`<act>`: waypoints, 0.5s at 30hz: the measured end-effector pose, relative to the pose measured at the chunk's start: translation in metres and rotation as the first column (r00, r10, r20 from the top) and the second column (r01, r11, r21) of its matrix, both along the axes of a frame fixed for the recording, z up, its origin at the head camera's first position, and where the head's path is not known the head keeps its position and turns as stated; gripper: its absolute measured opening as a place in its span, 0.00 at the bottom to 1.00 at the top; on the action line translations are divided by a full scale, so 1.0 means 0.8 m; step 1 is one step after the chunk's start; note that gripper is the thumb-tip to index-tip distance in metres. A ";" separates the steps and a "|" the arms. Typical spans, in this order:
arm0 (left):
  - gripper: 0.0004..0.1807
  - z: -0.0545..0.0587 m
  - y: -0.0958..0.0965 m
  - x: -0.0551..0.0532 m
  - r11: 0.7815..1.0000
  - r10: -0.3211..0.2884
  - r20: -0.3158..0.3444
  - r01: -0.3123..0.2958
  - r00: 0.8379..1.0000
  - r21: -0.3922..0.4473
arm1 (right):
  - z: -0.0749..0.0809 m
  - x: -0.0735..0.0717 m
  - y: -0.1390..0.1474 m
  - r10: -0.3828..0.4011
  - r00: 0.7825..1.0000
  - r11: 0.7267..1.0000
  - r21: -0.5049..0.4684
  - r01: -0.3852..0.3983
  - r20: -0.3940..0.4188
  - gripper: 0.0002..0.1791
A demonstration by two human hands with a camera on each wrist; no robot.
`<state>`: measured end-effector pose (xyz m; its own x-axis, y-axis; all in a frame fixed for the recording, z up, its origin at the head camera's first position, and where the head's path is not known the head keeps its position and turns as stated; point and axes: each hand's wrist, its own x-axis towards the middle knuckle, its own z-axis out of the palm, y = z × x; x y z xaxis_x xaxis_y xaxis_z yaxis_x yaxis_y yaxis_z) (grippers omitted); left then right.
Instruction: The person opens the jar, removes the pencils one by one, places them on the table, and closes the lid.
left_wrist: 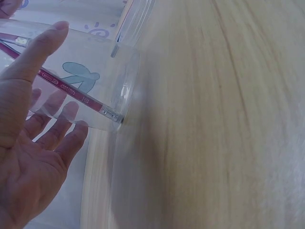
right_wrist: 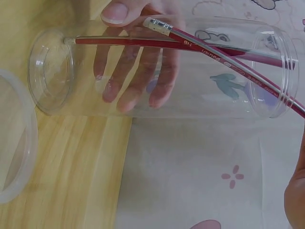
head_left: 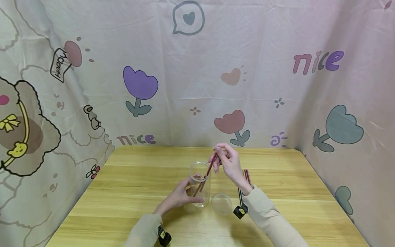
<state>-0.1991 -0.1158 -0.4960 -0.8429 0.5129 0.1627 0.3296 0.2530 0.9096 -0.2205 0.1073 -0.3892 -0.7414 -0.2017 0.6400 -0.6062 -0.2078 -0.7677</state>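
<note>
My left hand (head_left: 182, 196) holds a clear plastic jar (head_left: 205, 192) upright on the table, thumb and fingers spread around its lower side. Above the rim, my right hand (head_left: 229, 163) pinches a red pencil (head_left: 211, 167) near its upper end. That pencil slants down through the jar's mouth, and its eraser end (right_wrist: 159, 26) hangs inside, off the bottom. A second red pencil (left_wrist: 69, 89) leans within the jar, eraser end down at the base. In the right wrist view only the edge of my right hand (right_wrist: 296, 191) shows.
A round clear lid (head_left: 222, 204) lies on the wooden table (head_left: 139, 178), just right of the jar. Beyond it are several pencils (head_left: 247, 175), partly covered by my right wrist. A printed cloth (head_left: 191, 68) hangs behind the table.
</note>
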 end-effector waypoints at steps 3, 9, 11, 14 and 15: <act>0.44 0.000 0.000 -0.001 1.000 -0.002 -0.013 0.002 1.000 -0.007 | 0.000 0.002 0.000 -0.020 1.000 1.000 -0.010 0.020 -0.024 0.12; 0.43 -0.002 0.001 -0.002 1.000 -0.010 -0.028 0.010 1.000 -0.002 | 0.002 0.007 -0.001 -0.066 0.997 0.997 -0.053 0.063 -0.051 0.13; 0.43 -0.002 0.001 -0.002 1.000 -0.012 -0.024 0.012 1.000 0.002 | 0.003 0.008 -0.001 -0.077 0.996 0.995 -0.067 0.073 -0.054 0.13; 0.43 -0.002 0.000 -0.003 1.000 -0.011 -0.017 0.011 1.000 0.004 | 0.004 0.009 0.000 -0.083 0.995 0.993 -0.089 0.078 -0.060 0.12; 0.42 -0.002 0.000 -0.003 1.000 -0.011 -0.014 0.011 1.000 0.005 | 0.004 0.009 0.001 -0.084 0.995 0.993 -0.091 0.079 -0.062 0.12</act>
